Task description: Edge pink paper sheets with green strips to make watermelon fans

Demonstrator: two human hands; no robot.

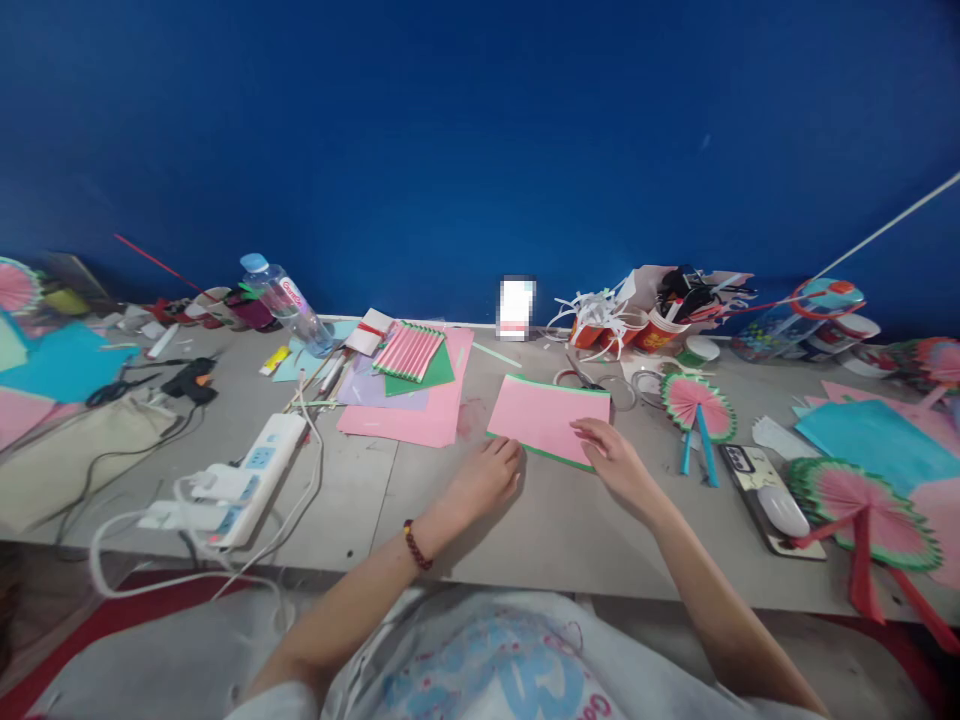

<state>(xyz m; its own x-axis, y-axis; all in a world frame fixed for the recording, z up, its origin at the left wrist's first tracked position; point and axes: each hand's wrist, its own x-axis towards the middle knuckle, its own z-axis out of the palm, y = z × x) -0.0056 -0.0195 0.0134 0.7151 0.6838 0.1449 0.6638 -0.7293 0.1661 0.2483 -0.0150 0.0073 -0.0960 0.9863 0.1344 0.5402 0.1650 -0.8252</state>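
A pink sheet of paper (pixel 551 415) with green strips along its far and near edges lies on the table in front of me. My left hand (pixel 486 478) is at its near left corner, fingers bent and close together on the edge; the thumb is mostly hidden. Over the sheet's right side lies my right hand (pixel 609 458), fingers stretched out and slightly apart, tips touching the pink surface. Just beyond the sheet are scissors (pixel 581 375), partly hidden behind it. A pleated pink-and-green paper piece (pixel 409 352) rests on stacked coloured paper (pixel 397 420) to the left.
A power strip (pixel 262 475) with white cables and a glue gun (pixel 191 380) are at left. A plastic bottle (pixel 289 300) leans near the wall. Paper cups (pixel 660 330) hold tools and paper strips. Round paper fans (pixel 697 408), a phone (pixel 757 490) and a mouse (pixel 782 512) lie right.
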